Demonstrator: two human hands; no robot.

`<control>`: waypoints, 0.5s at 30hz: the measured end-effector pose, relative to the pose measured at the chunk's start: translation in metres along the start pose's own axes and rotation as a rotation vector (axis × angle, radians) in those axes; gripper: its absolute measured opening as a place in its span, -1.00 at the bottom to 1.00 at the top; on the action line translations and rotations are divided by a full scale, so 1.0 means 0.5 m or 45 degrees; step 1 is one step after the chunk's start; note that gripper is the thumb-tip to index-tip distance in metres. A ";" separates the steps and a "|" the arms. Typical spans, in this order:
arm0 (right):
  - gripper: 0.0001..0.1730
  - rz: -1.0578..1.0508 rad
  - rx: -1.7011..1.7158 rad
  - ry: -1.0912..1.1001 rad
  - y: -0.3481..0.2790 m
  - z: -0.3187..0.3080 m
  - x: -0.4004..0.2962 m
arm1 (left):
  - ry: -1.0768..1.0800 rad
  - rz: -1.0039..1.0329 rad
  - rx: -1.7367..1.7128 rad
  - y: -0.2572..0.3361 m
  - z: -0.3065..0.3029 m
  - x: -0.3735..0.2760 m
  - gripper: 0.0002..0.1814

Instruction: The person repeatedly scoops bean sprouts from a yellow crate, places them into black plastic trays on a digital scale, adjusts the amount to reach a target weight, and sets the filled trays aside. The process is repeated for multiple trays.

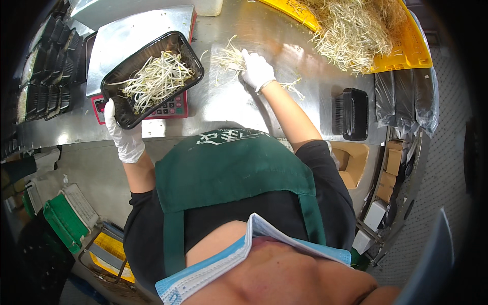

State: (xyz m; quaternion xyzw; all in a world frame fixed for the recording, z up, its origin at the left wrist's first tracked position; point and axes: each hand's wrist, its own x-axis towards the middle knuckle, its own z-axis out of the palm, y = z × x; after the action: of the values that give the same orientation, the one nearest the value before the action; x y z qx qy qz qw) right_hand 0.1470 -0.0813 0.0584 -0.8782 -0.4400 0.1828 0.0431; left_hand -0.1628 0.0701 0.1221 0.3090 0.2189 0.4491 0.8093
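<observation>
My left hand (124, 131), in a white glove, grips the near corner of a black plastic tray (189, 82) with a heap of bean sprouts (158, 80) in it. The tray is tilted above a digital scale with a steel plate (114, 42) and a red body. My right hand (257, 70), gloved too, holds a bunch of bean sprouts (228, 59) over the steel table (228, 110). A few loose sprouts (293, 88) lie beside its wrist. At the upper right, a large pile of sprouts (350, 34) fills a yellow plastic crate (413, 53).
Stacked black trays with sprouts (45, 68) stand at the far left. Nested black trays (354, 114) rest near the table's right front edge, beside plastic-wrapped tray stacks (406, 97). A pale container (152, 9) is behind the scale. Below is an open cardboard box (352, 164).
</observation>
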 end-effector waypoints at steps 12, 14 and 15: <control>-0.45 -0.458 0.875 -0.108 0.090 -0.250 -0.118 | -0.414 -0.387 0.542 -0.113 0.217 0.065 -0.51; -0.40 -0.424 0.313 -0.097 0.018 -0.247 -0.144 | -0.467 -0.632 0.365 -0.192 0.229 0.048 -0.52; -0.38 -0.463 0.113 -0.074 0.011 -0.214 -0.147 | -0.482 -0.809 0.183 -0.216 0.233 0.035 -0.53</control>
State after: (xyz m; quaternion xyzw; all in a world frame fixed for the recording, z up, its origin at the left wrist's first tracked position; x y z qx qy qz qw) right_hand 0.1495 -0.1336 0.1774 -0.7757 -0.5841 0.2164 0.1012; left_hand -0.0165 0.0057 0.1286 0.3592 0.1812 0.0939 0.9107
